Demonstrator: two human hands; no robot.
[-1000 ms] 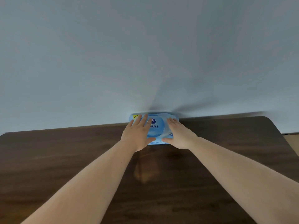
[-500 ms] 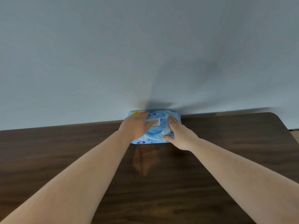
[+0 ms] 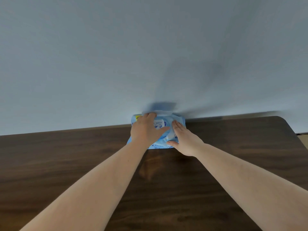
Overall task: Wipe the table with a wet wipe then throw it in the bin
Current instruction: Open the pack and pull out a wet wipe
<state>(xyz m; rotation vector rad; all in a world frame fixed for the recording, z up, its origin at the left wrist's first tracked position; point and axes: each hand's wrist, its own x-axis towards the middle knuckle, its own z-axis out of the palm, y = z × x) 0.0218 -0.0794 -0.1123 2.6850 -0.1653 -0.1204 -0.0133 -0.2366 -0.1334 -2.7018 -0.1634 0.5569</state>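
Wipes pack, pale blue with a yellow corner label, lies at the far edge of the dark wooden counter, right against the grey wall. The left hand rests on top of it, its grip curled at the pack's far edge where a blurred white flap stands up; whether it pinches the flap cannot be told. The right hand lies flat on the pack's right side, fingers spread straight.

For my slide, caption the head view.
Both hands, left and right, work a blue wet-wipe pack on the dark wooden table.
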